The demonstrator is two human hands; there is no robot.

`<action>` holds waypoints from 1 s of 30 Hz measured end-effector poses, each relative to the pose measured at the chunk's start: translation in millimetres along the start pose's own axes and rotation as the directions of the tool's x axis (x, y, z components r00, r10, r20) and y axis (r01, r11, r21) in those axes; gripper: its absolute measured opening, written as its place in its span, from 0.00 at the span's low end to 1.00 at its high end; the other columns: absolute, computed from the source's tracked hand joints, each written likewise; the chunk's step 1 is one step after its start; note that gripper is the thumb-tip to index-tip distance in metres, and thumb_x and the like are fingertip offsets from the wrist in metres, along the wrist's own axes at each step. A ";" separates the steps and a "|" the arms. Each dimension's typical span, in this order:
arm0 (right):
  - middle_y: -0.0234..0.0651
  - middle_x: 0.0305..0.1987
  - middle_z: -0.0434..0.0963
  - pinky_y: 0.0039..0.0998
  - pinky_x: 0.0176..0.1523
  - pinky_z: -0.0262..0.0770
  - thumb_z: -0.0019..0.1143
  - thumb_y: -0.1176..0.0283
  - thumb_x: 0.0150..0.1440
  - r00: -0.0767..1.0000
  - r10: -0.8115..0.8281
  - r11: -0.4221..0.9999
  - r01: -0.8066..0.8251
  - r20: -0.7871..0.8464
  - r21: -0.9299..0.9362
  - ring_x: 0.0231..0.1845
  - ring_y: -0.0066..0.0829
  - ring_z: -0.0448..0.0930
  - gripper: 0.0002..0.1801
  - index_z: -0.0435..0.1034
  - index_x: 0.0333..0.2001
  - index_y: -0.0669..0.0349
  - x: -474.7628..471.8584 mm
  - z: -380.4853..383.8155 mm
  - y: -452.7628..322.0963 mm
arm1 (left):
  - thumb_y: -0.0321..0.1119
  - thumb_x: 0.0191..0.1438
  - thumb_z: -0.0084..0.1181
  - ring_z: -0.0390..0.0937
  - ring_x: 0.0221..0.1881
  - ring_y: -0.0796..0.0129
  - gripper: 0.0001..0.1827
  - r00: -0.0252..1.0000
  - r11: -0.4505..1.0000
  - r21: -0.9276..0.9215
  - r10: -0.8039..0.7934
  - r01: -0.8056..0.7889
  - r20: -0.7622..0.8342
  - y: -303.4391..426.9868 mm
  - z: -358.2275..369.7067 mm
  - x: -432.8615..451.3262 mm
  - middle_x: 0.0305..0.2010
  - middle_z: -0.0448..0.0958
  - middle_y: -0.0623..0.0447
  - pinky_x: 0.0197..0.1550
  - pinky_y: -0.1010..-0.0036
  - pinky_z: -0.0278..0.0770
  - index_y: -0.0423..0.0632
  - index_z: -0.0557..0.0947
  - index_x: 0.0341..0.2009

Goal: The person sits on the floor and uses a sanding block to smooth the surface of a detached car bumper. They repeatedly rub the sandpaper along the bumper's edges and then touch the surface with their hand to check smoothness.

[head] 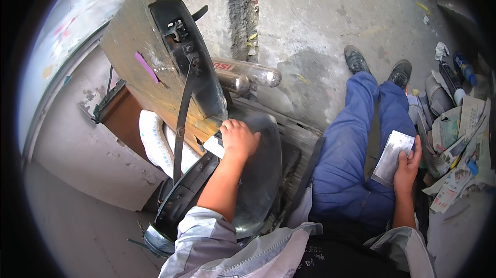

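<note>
My left hand rests, fingers bent, at the upper edge of a dark, dusty curved panel. A white piece shows beside its fingers; whether the hand holds it I cannot tell. Over my thigh, my right hand grips a flat, smudged grey-white rectangular plate, thumb on its face. Ahead of my left hand stands a black moulded part with bolts and a metal strap, against a worn wooden board bearing a purple strip.
Transparent wrapped rolls lie beyond the panel, near a rubble-filled floor channel. Papers, a black tube and a blue bottle are piled at right. A white patterned bundle sits in a brown cavity at left.
</note>
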State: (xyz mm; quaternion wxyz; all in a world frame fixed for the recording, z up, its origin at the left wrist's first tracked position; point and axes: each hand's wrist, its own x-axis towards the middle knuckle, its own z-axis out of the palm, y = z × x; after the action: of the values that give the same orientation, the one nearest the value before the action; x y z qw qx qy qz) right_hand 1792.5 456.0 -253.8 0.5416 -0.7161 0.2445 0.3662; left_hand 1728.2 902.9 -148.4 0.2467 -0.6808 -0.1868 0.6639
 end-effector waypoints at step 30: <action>0.43 0.70 0.60 0.27 0.65 0.61 0.42 0.82 0.62 0.992 0.033 0.985 -0.011 0.126 -0.172 0.63 0.27 0.67 0.34 0.47 0.72 0.65 40.5 38.6 -13.0 | 0.49 0.54 0.59 0.69 0.55 0.45 0.31 0.883 0.839 -0.539 -0.306 0.074 -0.355 -48.4 14.2 -40.7 0.54 0.74 0.39 0.60 0.57 0.65 0.34 0.77 0.52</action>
State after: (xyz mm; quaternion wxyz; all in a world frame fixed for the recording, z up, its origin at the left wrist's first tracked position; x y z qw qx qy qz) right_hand 1817.1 498.6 -283.7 0.4885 -0.7323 0.1848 0.4370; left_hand 1715.7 919.6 -87.0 0.1589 -0.8273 -0.3654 0.3961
